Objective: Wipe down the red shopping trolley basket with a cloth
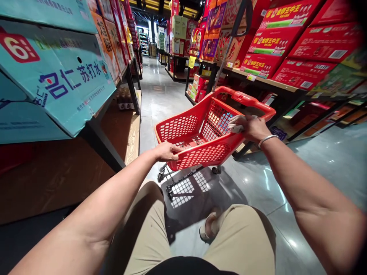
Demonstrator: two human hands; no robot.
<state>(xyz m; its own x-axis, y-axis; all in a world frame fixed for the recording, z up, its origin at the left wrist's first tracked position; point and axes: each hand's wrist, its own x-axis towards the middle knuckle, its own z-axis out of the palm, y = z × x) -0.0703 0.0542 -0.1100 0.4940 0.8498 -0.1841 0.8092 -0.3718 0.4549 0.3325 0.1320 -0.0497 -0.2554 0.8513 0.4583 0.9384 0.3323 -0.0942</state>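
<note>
A red plastic shopping cart [197,158] stands sideways in front of my legs, its basket walls full of holes. My left hand [168,151] is closed over the basket's near rim, toward its left end. Over the rim at the right, below the red push handle [243,98], my right hand [254,128] is closed on a crumpled greyish-white cloth [236,124]. The cloth touches the cart's upper edge. A silver bangle circles my right wrist. Through the openings, nothing large shows inside the basket.
At the left, light-blue cartons [65,76] jut out over a dark-framed shelf. Stacked red boxes [318,42] fill the shelving on the right. A grey tiled aisle [151,72] runs ahead between the displays. The cart's wheels [217,169] rest on the shiny floor.
</note>
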